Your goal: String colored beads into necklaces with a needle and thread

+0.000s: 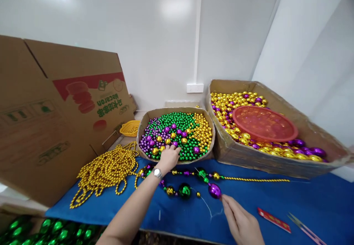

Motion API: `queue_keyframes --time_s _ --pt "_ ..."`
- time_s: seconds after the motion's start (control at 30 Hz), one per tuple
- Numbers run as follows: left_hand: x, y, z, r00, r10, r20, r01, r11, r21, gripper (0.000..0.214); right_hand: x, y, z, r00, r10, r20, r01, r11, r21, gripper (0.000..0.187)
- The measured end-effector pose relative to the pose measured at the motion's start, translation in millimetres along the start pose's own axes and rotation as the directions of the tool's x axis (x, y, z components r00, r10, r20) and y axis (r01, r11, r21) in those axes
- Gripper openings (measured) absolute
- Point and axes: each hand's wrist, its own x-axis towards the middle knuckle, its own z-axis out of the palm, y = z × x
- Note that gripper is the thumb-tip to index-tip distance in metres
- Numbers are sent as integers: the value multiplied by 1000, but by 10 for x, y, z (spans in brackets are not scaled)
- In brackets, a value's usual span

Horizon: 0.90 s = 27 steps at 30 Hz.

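My left hand [170, 158], with a silver watch on the wrist, reaches into the low cardboard box of small beads [140, 152]. Its fingers are apart among green, purple and gold beads, their tips partly hidden. My right hand [239, 215] is closed in a pinch at the lower end of a large purple bead [215, 190]. This bead lines up with green beads [202, 172] on what looks like a thin beading needle [196, 169]. Below the box lies a strung bead garland with a big green bead [184, 191] and a loose white thread [206, 203].
Gold bead strands [106, 169] are heaped at left beside a large carton [83, 101]. A yellow basket [128, 128] stands behind. At right, a big box [249, 160] holds larger beads and a red basin [265, 123]. Tweezers [305, 228] and a red packet [273, 220] lie on the blue cloth [326, 197].
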Motion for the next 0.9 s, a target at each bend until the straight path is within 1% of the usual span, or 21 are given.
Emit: queue_keyframes --time_s 0.1,0.17,0.2,0.23,0.27,0.3,0.33,0.37,0.4,0.43,0.47,0.5,0.57,0.63,0.77,0.9 --pt "87 -82 4 1000 -11 18 12 998 -63 13 -11 -2 17 1000 -26 -16 25 1000 -17 33" --pt "41 -69 33 1000 -13 18 15 993 -114 18 -19 -16 23 999 -28 -19 27 1000 -9 33" --pt "-8 -45 56 1000 -20 22 23 986 -167 23 -22 -26 25 999 -29 -15 29 1000 -1 32" --pt "-70 -10 84 999 -38 36 47 960 -276 28 -23 -38 27 999 -30 -13 30 1000 7 32" --pt "-141 33 114 996 -69 62 89 894 -439 32 -24 -51 30 1000 -29 -6 29 999 15 31" --pt "-216 82 146 989 -104 101 144 766 -626 34 -23 -65 33 1000 -29 -1 29 999 20 31" --pt "-290 136 178 979 -134 150 201 577 -792 34 -22 -78 37 999 -32 3 32 999 21 30" --pt "-358 191 207 968 -153 201 244 361 -900 34 -20 -91 41 999 -38 5 38 999 20 31" --pt "-418 244 232 957 -165 240 268 175 -948 34 -18 -101 45 999 -47 5 46 999 16 31" --pt "-467 294 253 949 -174 261 275 57 -960 34 -16 -110 49 998 -56 3 56 998 12 32" --pt "-505 338 270 945 -184 271 273 -18 -962 34 -16 -116 52 998 -67 0 67 998 7 32" --pt "-533 375 283 942 -194 275 267 -67 -961 34 -16 -121 54 997 -74 -2 74 997 3 32" --pt "-565 426 302 938 -207 277 256 -123 -959 33 -19 -123 51 997 -77 2 77 997 -6 32" --pt "-582 450 315 936 -213 281 254 -146 -956 32 -23 -119 42 997 -76 5 76 997 -17 32" --pt "-617 468 327 938 -213 274 252 -124 -960 31 -30 -99 31 995 -101 -11 100 994 -43 31" --pt "-653 495 323 952 -200 233 220 -88 -972 31 -45 -77 51 992 -126 -16 124 988 -88 30"
